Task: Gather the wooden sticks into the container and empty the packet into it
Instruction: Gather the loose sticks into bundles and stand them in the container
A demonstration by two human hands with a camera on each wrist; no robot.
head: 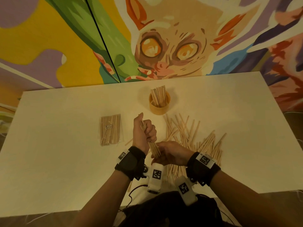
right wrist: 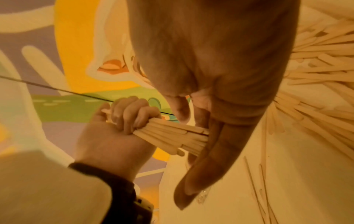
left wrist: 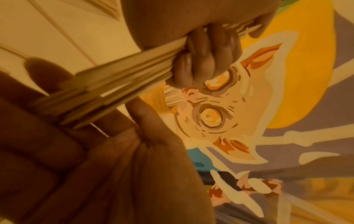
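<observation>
Nearest the table's (head: 49,161) near edge, the right hand (head: 170,154) lies with its fingers straight and relaxed, its palm set flat against the lower ends of a bundle of sticks (head: 153,148); it grips nothing, and the flat palm looks meant to tap the ends level so the bundle will drop in cleanly. Just beyond it the left hand (head: 145,131) is a fist round the middle of that bundle, holding it tilted, top end away from the person; the tight wrap likely keeps the thin sticks from fanning out while they are squared.

To the right, from near the front edge toward the table's middle, the loose sticks (head: 193,136) lie scattered and crossing, so much gathering is left. Left of the hands, well apart from the pile, the packet (head: 110,129) lies flat and looks unopened, probably kept aside for last.

Farthest, near the back edge at its middle, the container (head: 159,104) stands upright with sticks leaning in it, open mouth up and within straight reach of the held bundle
</observation>
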